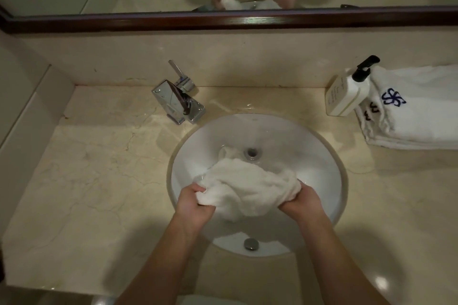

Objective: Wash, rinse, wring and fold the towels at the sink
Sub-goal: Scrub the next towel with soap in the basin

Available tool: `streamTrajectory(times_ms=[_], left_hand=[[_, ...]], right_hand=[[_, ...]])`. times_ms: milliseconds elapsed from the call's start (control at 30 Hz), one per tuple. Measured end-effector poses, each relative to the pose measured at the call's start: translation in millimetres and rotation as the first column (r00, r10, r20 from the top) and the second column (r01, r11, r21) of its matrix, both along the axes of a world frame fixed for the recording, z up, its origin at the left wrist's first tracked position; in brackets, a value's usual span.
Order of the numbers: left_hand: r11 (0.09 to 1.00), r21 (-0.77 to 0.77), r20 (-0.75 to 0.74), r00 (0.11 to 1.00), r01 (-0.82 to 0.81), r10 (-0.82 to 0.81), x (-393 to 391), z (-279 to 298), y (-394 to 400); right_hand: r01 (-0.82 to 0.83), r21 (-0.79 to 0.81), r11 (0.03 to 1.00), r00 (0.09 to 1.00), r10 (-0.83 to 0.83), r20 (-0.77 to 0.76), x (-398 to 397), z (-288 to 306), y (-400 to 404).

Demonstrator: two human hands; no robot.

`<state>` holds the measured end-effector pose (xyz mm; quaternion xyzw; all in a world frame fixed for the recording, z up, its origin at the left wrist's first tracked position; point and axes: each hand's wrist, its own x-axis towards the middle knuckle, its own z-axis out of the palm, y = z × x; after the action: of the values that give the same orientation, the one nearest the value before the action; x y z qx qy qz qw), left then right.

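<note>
A wet white towel (247,186) is bunched up inside the round white sink (319,156), stretched between both hands. My left hand (193,205) grips its left end with curled fingers. My right hand (302,202) grips its right end the same way. Part of the towel trails down toward the drain (251,152). A stack of folded white towels (416,116) with a blue flower emblem lies on the counter at the right.
A chrome faucet (177,101) with a lever handle stands at the sink's back left; no water is visibly running. A white pump bottle (347,91) leans by the folded stack. Beige marble counter (99,168) spreads to the left. A mirror with a dark frame (223,20) runs along the back.
</note>
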<state>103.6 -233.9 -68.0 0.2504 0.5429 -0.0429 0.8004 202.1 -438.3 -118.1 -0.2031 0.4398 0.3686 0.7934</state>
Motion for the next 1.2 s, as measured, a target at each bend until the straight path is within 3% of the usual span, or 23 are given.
streamTrajectory(times_ms=[33,133,200,267,367,433,467,500,567,667,700,767,800,867,900,967,1000,1033,1100,1167,1200], left_hand=[[0.994,-0.105,0.043,0.998,-0.030,0.035,-1.8,-0.1,-1.7],[0.992,-0.128,0.060,0.998,0.021,-0.014,2.6,6.6,-7.9],[0.992,-0.073,0.091,0.991,0.103,-0.096,13.8,8.3,-8.6],[0.988,0.065,0.014,0.990,0.142,-0.143,31.8,3.0,-1.9],[0.911,0.362,-0.075,0.981,0.196,-0.182,50.9,3.1,-1.0],[0.723,0.576,-0.144,0.917,0.383,-0.371,49.4,12.1,-16.2],[0.593,0.656,-0.184,0.860,0.468,-0.475,44.5,18.6,-24.8],[0.524,0.690,-0.186,0.823,0.499,-0.537,39.6,20.7,-31.0],[0.524,0.703,-0.192,0.838,0.481,-0.511,40.8,20.6,-26.8],[0.616,0.686,-0.225,0.918,0.388,-0.327,53.5,21.2,-8.4],[0.582,0.715,-0.205,0.912,0.388,-0.356,52.8,21.9,-11.7],[0.396,0.808,-0.191,0.830,0.436,-0.523,48.6,36.3,-32.0],[0.331,0.820,-0.203,0.779,0.466,-0.594,46.9,42.5,-41.0],[0.333,0.808,-0.245,0.792,0.485,-0.559,55.7,41.0,-39.3],[0.396,0.785,-0.263,0.836,0.476,-0.481,63.9,35.2,-29.4],[0.505,0.728,-0.311,0.880,0.464,-0.360,73.2,24.0,-11.0],[0.507,0.717,-0.318,0.871,0.479,-0.374,70.7,21.5,-10.6],[0.451,0.732,-0.318,0.842,0.510,-0.437,64.0,18.7,-15.0],[0.299,0.777,-0.322,0.758,0.554,-0.568,43.6,20.4,-29.6],[0.307,0.783,-0.273,0.743,0.541,-0.612,26.6,19.8,-35.2],[0.359,0.770,-0.245,0.765,0.527,-0.595,19.1,17.4,-33.0]], right_hand=[[0.001,0.025,1.000,1.000,-0.002,0.022,-4.2,0.1,1.9],[-0.047,0.025,0.999,0.991,0.043,0.127,-10.0,14.2,15.1],[-0.110,-0.015,0.994,0.978,0.111,0.176,-11.5,25.7,30.7],[-0.219,-0.106,0.970,0.946,0.238,0.221,-16.5,36.7,54.5],[-0.326,-0.506,0.799,0.758,0.540,0.365,-31.6,42.3,90.3],[-0.159,-0.742,0.652,0.646,0.637,0.421,-22.2,48.0,101.8],[-0.084,-0.783,0.617,0.643,0.634,0.431,-10.0,49.3,103.8],[-0.058,-0.790,0.610,0.657,0.619,0.430,1.2,47.9,105.1],[-0.120,-0.792,0.598,0.615,0.671,0.414,9.8,46.9,109.9],[-0.148,-0.899,0.413,0.295,0.886,0.359,-6.4,45.2,127.0],[-0.094,-0.928,0.362,0.287,0.902,0.322,-4.3,45.3,129.4],[-0.064,-0.948,0.313,0.432,0.865,0.256,22.0,39.5,125.3],[-0.084,-0.927,0.364,0.523,0.809,0.270,35.7,36.8,118.8],[-0.162,-0.845,0.510,0.586,0.738,0.334,39.2,41.3,110.0],[-0.205,-0.820,0.535,0.545,0.758,0.358,29.8,45.0,110.0],[-0.230,-0.837,0.496,0.382,0.837,0.391,1.5,49.2,116.3],[-0.164,-0.872,0.462,0.321,0.860,0.396,-5.0,45.5,118.9],[-0.074,-0.899,0.433,0.333,0.860,0.387,-4.9,42.4,121.2],[-0.027,-0.907,0.419,0.492,0.796,0.353,12.0,34.4,118.0],[-0.154,-0.765,0.626,0.709,0.609,0.355,29.7,22.6,104.2],[-0.242,-0.600,0.763,0.792,0.512,0.332,33.6,17.6,94.7]])
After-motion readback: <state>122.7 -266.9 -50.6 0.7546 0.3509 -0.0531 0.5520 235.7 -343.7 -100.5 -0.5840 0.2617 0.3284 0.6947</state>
